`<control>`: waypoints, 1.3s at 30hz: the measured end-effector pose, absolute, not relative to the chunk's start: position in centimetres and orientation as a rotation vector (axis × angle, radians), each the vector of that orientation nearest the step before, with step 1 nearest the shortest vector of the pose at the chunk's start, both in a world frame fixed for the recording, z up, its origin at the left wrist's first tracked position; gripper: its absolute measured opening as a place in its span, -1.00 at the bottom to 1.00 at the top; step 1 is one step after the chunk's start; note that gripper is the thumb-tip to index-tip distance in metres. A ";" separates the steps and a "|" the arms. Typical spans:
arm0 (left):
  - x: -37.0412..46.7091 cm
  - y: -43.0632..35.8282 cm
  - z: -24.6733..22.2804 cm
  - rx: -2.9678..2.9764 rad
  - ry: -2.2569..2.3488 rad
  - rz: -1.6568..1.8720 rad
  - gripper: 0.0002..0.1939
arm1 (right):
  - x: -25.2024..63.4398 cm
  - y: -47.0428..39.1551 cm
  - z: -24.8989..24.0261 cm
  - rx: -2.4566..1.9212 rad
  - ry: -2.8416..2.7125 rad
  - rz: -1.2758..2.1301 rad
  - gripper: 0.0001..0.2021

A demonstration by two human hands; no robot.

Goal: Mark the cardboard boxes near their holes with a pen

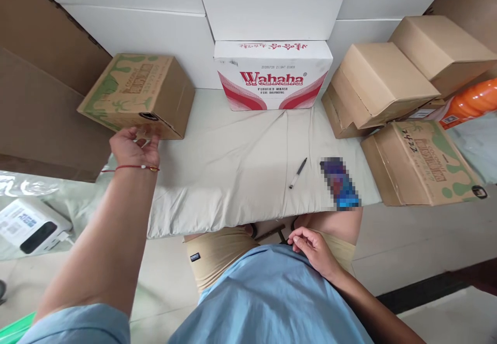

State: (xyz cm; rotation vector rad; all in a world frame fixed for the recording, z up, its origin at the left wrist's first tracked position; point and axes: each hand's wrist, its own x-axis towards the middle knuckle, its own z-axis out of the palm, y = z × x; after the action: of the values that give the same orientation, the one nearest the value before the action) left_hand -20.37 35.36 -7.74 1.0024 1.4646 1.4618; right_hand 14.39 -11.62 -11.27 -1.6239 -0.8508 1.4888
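Note:
My left hand reaches to the front of a brown cardboard box with green print at the back left. Its fingers are bent against the lower front face, beside a dark oval mark, and their tips are partly hidden. A red cord bracelet circles that wrist. Down at my lap, my right hand rests with loosely bent fingers and nothing visible in it. On the cloth-covered table lie a black-and-clear pen and a pixelated, phone-shaped object, both nearer my right hand.
A white and red Wahaba water carton stands at the back middle. Brown boxes are stacked on the right, with a green-printed box and an orange bottle. A large brown carton and a white device are on the left.

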 end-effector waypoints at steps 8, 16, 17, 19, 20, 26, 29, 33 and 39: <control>-16.9 26.9 -8.7 0.929 1.732 1.329 -0.77 | 18.8 -13.5 -9.5 -1.723 -0.919 1.132 -0.60; -19.4 14.4 -11.0 1.743 1.802 0.929 -0.74 | 31.8 -16.1 -5.0 -1.874 -0.275 -0.109 -0.65; -19.5 13.8 -11.2 1.843 1.801 0.899 -0.72 | 33.5 -16.2 -4.6 -1.862 -0.190 -0.198 -0.63; -19.4 13.1 -11.7 1.976 1.808 0.869 -0.68 | 36.8 -16.2 -3.9 -1.857 0.013 -0.189 -0.59; -19.2 13.0 -12.0 2.007 1.814 0.868 -0.67 | 38.2 -16.2 -3.7 -1.858 0.110 -0.078 -0.55; -18.2 12.8 -12.6 2.083 1.801 0.869 -0.64 | 42.4 -14.8 -3.1 -1.806 0.164 0.486 -0.30; -18.3 12.7 -12.7 2.092 1.784 0.890 -0.66 | 42.6 -13.8 -2.7 -1.835 0.094 0.567 -0.34; -18.4 12.5 -13.0 2.082 1.762 0.908 -0.68 | 42.5 -13.2 -2.6 -1.804 0.093 0.648 -0.39; -18.5 12.6 -13.7 2.057 1.764 0.943 -0.68 | 42.1 -13.2 -3.3 -1.808 0.089 0.491 -0.51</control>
State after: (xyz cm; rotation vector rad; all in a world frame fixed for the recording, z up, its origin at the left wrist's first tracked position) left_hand -18.53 12.59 -13.67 2.0570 1.7639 0.9429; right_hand 42.15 -13.18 -3.25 -1.8081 0.0894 0.4910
